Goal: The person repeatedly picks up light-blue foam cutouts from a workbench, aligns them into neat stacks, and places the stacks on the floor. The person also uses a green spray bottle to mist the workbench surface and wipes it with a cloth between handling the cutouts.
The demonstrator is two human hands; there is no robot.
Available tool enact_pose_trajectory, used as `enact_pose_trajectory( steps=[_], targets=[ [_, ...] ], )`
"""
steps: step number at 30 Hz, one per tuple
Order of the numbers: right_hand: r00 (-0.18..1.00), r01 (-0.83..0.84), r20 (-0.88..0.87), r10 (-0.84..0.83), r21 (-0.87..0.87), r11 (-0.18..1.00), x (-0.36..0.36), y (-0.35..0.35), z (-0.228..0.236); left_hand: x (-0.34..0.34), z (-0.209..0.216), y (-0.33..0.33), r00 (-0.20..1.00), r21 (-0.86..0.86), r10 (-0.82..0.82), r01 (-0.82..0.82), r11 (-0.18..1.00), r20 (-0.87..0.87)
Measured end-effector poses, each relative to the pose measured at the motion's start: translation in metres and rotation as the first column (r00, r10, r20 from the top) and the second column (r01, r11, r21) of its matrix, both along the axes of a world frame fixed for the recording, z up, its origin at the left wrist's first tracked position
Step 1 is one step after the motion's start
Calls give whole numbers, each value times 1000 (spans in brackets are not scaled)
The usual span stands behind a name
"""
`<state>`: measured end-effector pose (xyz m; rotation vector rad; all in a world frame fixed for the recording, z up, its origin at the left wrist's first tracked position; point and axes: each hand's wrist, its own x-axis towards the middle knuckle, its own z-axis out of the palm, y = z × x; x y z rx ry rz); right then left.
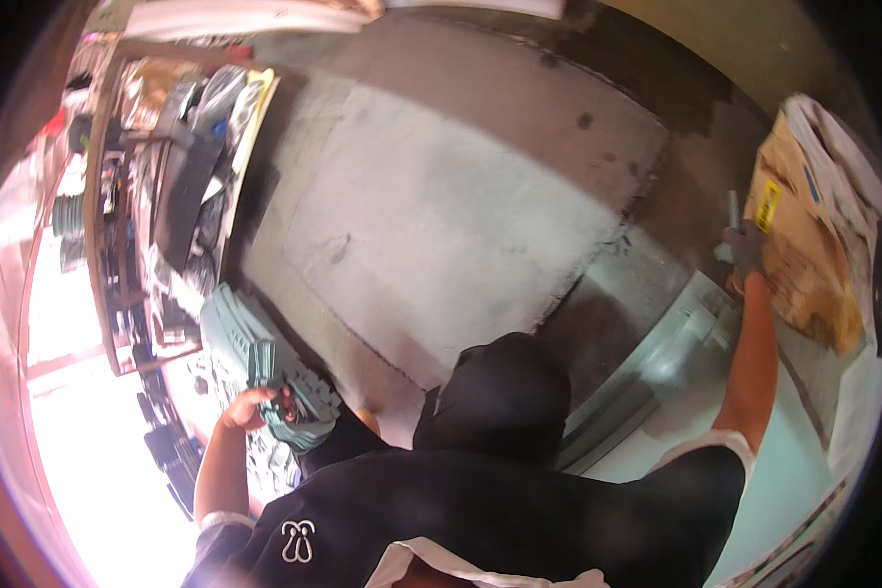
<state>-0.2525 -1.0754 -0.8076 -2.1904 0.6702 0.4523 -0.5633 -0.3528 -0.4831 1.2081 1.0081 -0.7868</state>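
My left hand [250,407], at the lower left, has its fingers wrapped round the near end of a stack of grey-green moulded pieces [240,338]. The stack slants up and away from the hand, beside a shelf. Stretched far out to the right, my right hand [746,250] wears a grey glove and is closed on a slim, pale grey tool [733,211] that points upward. Its exact kind is too small to make out. Right beside that hand is a brown cardboard or paper package [804,245] with a yellow label.
A shelf rack [96,196] crowded with dark parts and bags stands at left. Below my right arm lies a large pale-green panel with a grey curved edge [647,367]. The concrete floor [441,206] spreads ahead; my dark-clothed knee [500,392] rises in the middle.
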Motion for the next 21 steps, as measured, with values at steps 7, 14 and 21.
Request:
enact_pose_trajectory(
  steps=[7,14,21],
  targets=[
    [702,-600,621,349,251,760,-81,188,149,-1,-2,17,976,-247,175,-140,959,126],
    [751,-647,441,491,343,681,-179,299,243,-30,-30,57,921,-422,316,-198,885,230],
    [206,-851,469,859,-347,393,-199,390,300,-50,-117,92,763,-655,613,-357,665,206]
  ],
)
